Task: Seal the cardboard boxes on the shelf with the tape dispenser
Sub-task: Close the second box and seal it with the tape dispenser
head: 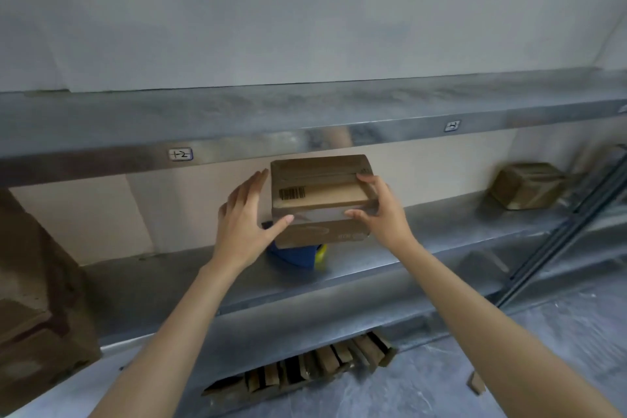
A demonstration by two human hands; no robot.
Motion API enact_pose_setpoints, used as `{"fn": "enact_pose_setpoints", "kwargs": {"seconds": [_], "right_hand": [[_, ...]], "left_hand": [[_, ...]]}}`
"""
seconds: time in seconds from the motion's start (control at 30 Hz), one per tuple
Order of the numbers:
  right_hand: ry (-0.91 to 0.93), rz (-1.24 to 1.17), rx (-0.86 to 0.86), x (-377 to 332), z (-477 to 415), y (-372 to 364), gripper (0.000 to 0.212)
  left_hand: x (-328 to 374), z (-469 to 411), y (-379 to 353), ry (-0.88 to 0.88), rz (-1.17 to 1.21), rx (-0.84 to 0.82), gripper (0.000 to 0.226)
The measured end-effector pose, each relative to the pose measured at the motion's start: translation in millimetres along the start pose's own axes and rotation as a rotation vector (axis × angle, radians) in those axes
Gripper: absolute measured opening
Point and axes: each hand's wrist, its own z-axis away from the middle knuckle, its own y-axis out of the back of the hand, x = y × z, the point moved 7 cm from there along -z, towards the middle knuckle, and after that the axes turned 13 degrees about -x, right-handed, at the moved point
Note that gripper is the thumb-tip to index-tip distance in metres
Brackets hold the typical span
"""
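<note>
The wall is plain and grey, and a long metal shelf [169, 282] runs along it, with another shelf above. A person stands in front with both arms out, holding a small cardboard box [319, 193] just above the shelf.

The left hand [244, 217] lies flat on the box's left side. Its fingers are straight and its thumb touches the front edge, so its grip is apart. The right hand [380, 210] has its grip clamped on the box's right end, with fingers over the top and thumb on the front.

Under the box sits a blue and yellow thing [298, 256]. I think it is the tape dispenser, but most of it is hidden. A shiny strip crosses the near edge of the box (maybe tape, I cannot be sure).

To do this step well, I would set the box flat on a bare part of the shelf, not on the blue and yellow thing. The flaps should be pushed shut so the crack on top is closed. One hand should hold the box steady while the other picks up the tape.

A second box [526, 185] waits far off to the right on the same shelf. A big brown box [34, 299] stands at the left.
</note>
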Motion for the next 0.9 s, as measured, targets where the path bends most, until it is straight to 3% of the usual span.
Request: {"fn": "enact_pose_setpoints", "kwargs": {"seconds": [0.27, 0.6, 0.9], "right_hand": [[-0.036, 0.045, 0.057, 72, 29, 105, 0.063], [-0.126, 0.072, 0.089, 169, 60, 215, 0.064], [-0.186, 0.056, 0.094, 258, 35, 285, 0.065]], "left_hand": [[85, -37, -81, 0.007, -0.190, -0.071, 0.085], [177, -78, -180, 0.018, -0.230, -0.199, 0.083], [220, -143, -247, 0.006, -0.279, -0.256, 0.085]]}}
